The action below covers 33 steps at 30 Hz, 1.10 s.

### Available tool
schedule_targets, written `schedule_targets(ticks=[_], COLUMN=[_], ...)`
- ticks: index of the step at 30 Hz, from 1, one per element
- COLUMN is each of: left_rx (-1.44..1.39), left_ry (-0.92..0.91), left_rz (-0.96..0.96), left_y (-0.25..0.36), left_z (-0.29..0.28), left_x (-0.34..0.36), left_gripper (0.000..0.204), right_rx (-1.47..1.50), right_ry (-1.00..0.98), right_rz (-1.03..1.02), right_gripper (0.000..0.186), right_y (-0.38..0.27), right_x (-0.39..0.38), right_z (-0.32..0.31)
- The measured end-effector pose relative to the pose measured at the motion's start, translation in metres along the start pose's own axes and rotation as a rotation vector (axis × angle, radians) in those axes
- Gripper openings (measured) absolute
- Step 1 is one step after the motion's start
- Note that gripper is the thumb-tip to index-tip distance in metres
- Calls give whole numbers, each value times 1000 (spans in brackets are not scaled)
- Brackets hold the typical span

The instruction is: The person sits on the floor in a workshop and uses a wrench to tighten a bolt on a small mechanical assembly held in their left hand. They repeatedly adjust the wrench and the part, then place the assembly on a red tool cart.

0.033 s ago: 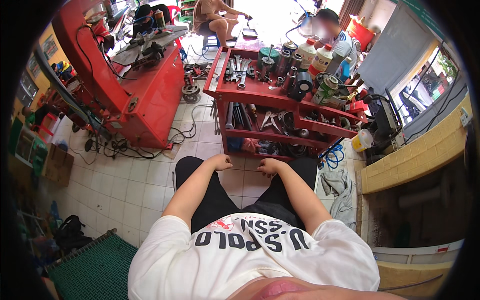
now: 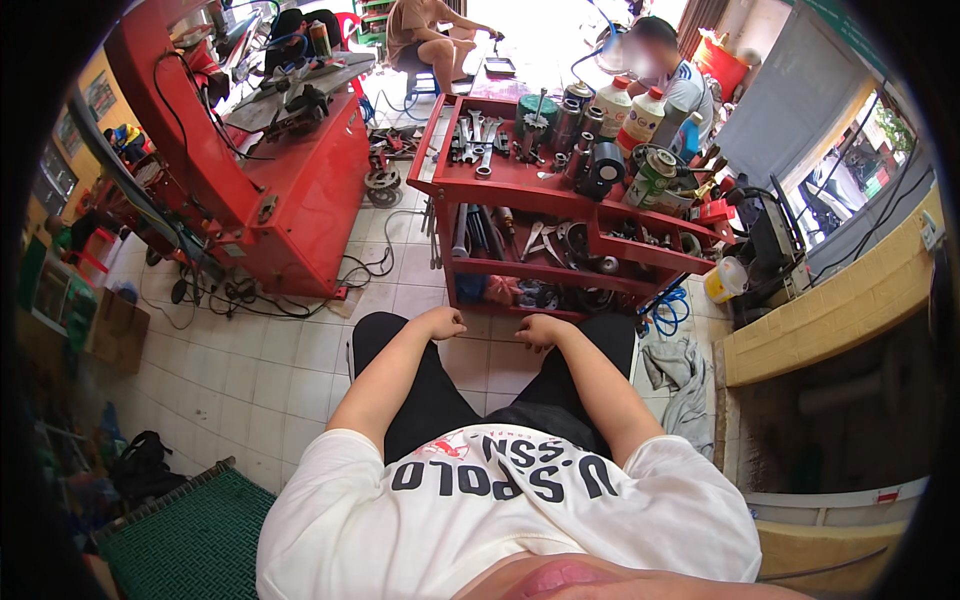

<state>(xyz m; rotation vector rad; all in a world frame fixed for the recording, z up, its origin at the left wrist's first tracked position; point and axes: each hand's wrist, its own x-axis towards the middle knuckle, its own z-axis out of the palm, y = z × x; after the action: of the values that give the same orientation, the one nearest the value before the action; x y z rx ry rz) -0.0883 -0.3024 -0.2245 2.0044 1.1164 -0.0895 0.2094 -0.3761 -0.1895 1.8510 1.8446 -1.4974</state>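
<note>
My left hand point(image 2: 441, 323) rests over my left knee, its fingers loosely bent and hanging inward with nothing in them. Opposite it, my right hand point(image 2: 538, 333) hangs off the inner side of my right knee, fingers drooping slightly apart and bare. A gap separates the two hands. Just beyond them stands a red tool cart point(image 2: 440, 184), which neither hand touches. Its top carries several wrenches point(image 2: 477, 140), dark metal sockets point(image 2: 578, 160), a black cylinder point(image 2: 603, 170), a spray can point(image 2: 652, 172) and white bottles with red caps point(image 2: 641, 118). More hand tools lie on the lower shelves.
At left stands a large red machine point(image 2: 290, 220) with cables point(image 2: 250, 300) on the tiled floor. A grey cloth point(image 2: 680, 390) and a coiled blue hose point(image 2: 668, 312) lie at right, near a white bucket point(image 2: 725, 280). Two people point(image 2: 425, 40) point(image 2: 683, 85) sit beyond the cart.
</note>
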Motion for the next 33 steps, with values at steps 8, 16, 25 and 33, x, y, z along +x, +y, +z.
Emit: schedule_targets(ticks=[8,16,25,33], left_rx=[-20,-275,101,745], left_ry=[71,410,853,903], left_rz=[20,436,771,420], left_y=[13,96,179,159], left_z=[-4,-65,-233,-308], left_x=[-10,-46,-17,115], left_gripper=[29,25,19,23], right_rx=[-8,188,52,-147], right_ry=[53,499,1105,1291], right_rz=[-10,-522,-693,-355], right_gripper=[35,22,24,35], right_y=[6,-48,-178,-194], right_x=[-7,-52,-49,-11], right_z=[9,-53,-217,-217])
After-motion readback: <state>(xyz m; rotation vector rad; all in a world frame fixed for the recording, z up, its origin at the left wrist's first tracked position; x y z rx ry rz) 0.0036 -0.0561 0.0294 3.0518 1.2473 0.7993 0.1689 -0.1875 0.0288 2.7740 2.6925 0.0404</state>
